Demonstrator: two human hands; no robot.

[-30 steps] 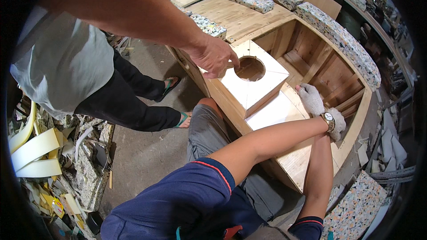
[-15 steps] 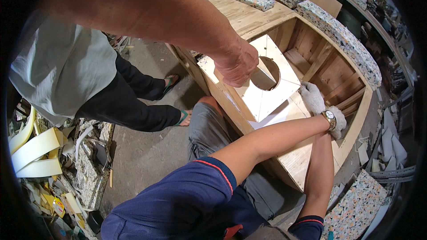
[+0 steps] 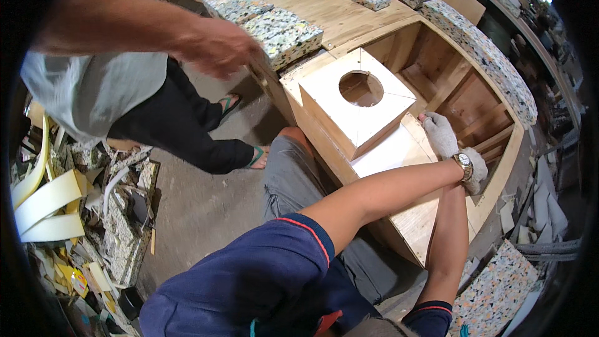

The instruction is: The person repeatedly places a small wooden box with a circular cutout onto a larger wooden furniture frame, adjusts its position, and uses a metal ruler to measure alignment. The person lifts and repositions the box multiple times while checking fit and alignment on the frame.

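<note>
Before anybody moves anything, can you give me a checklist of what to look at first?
1. Gloves on both hands: ok. The left hand and right hand both wear pale gloves.
2. Arms uncrossed: not ok. The left forearm, with the watch, crosses over the right one.
3. Other person's hand off the box: ok. It is bare, blurred and apart from the box.
4. Hole free of fingers: ok. No hand is in it.
5. Box fastened down: cannot tell. No fixing shows at its base.
6. What the gloved fingers grip: cannot tell. Their undersides are hidden.
</note>
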